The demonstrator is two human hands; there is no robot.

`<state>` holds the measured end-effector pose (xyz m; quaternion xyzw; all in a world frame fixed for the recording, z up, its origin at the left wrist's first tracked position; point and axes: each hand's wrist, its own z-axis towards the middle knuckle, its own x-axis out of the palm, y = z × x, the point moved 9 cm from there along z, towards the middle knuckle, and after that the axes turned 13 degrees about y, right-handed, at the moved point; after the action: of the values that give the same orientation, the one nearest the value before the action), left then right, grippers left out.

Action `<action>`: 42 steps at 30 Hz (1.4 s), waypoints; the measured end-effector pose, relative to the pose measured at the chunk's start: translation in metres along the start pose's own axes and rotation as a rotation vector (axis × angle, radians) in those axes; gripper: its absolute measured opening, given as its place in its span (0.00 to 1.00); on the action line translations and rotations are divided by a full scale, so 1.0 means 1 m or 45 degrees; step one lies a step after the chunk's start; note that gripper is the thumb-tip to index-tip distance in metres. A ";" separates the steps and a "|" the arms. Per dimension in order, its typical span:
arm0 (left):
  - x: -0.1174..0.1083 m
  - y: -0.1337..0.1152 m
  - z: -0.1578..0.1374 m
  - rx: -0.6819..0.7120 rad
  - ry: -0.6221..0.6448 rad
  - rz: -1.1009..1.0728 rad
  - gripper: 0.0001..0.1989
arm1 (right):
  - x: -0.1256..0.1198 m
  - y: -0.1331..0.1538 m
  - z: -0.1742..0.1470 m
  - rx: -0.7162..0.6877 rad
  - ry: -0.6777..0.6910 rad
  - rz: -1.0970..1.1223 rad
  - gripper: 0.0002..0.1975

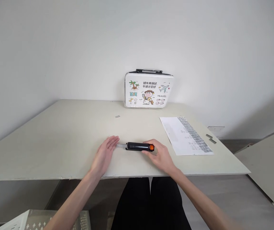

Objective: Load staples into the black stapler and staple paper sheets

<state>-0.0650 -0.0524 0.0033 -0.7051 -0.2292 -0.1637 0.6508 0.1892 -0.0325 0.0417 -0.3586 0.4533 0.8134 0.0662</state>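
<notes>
A black stapler with an orange end piece lies on the table near its front edge. Its metal staple tray sticks out from the left end. My right hand grips the orange end between thumb and fingers. At the tray's tip, my left hand stands on edge with its fingers stretched out and holds nothing; whether it touches the tip I cannot tell. Small staple strips lie farther back on the table.
A white cartoon-printed case stands against the wall at the back. To the right lies a printed paper sheet, with two more grey staple strips beyond it. Below the table, a perforated basket shows at lower left.
</notes>
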 end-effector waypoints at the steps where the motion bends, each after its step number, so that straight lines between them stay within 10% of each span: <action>1: 0.002 0.004 -0.001 -0.066 -0.032 -0.088 0.14 | -0.004 0.012 -0.004 -0.104 -0.072 -0.042 0.10; 6: 0.027 0.029 0.001 -0.386 0.018 -0.479 0.18 | 0.000 0.073 -0.022 -0.577 -0.259 -0.485 0.21; 13: 0.024 0.034 0.001 -0.391 -0.093 -0.544 0.15 | 0.013 0.096 -0.028 -0.724 -0.323 -0.752 0.17; 21: -0.004 0.010 -0.003 -0.159 -0.193 -0.316 0.09 | -0.014 0.078 -0.018 -0.490 -0.424 -0.385 0.23; 30: 0.004 -0.025 -0.015 0.258 -0.006 0.790 0.22 | 0.003 0.031 0.008 -0.065 -0.359 0.103 0.08; 42: -0.009 -0.033 -0.017 0.353 -0.121 0.693 0.34 | 0.039 0.026 0.049 0.011 -0.234 0.305 0.12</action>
<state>-0.0889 -0.0691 0.0279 -0.6521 -0.0824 0.0826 0.7491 0.1240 -0.0172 0.0510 -0.2256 0.4885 0.8428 0.0115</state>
